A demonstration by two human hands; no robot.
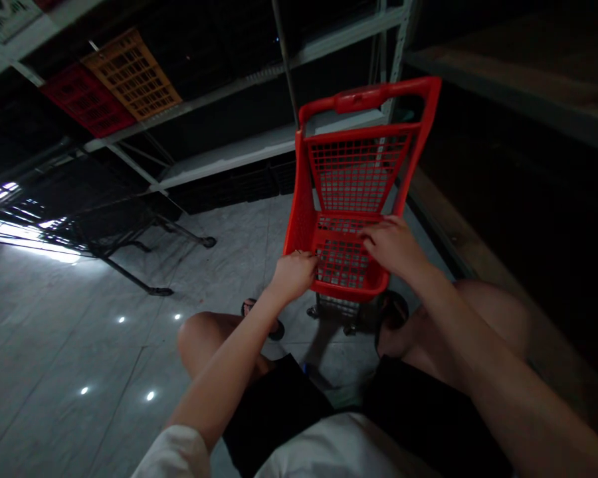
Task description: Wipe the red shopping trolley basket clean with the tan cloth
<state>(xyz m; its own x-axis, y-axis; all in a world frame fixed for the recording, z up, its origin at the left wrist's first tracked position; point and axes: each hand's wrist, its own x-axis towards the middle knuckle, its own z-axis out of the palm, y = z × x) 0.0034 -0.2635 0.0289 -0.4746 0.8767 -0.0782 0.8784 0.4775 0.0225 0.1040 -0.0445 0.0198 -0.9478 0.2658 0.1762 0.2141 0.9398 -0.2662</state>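
Note:
A small red plastic shopping cart (349, 287) stands between my spread knees, its handle at the far side and its mesh basket tilted in view. My left hand (296, 273) is closed over the left rim near the front corner, a ring showing on one finger. At the right rim, my right hand (393, 244) curls its fingers over the edge and into the basket. Only the basket's red mesh floor shows between the two hands. Below the basket, the dark wheeled base is partly in shadow.
A grey metal shelf rack (229, 156) runs along the back, with a yellow crate (134, 73) and a red crate (87, 99) on it. A dark metal cart frame (129, 272) on wheels stands at left. A wide ledge (508, 86) borders the right side.

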